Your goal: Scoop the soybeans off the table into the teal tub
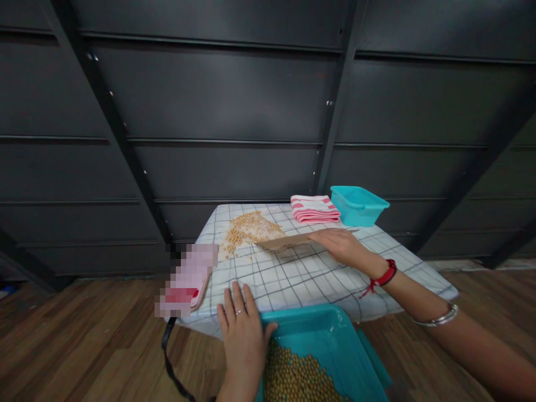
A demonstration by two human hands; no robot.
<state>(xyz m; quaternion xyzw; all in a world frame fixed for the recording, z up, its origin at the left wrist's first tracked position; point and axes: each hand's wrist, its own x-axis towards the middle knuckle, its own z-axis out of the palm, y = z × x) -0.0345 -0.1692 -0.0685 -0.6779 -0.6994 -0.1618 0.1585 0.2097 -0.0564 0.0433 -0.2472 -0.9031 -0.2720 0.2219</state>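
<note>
My right hand [341, 245] grips a flat piece of cardboard [288, 241] by its right end, held low over the tablecloth. The cardboard's left end is beside a heap of yellow beans mixed with whitish grains [253, 229], and whether it touches the heap I cannot tell. My left hand [242, 324] lies with its fingers stretched out on the table's front edge. Its thumb reaches over the rim of a teal basin [335, 340]. Many round greenish-brown beads or beans [299, 371] lie in this basin, just below the table edge.
A folded pink-and-white towel [314, 209] and a small teal container [360, 206] stand at the back right of the checked tablecloth [280, 282]. At the left edge lies a pink phone-like object [195, 276], partly blurred, with a black strap [167, 357] hanging down. Behind rises a dark panelled wall [226, 95].
</note>
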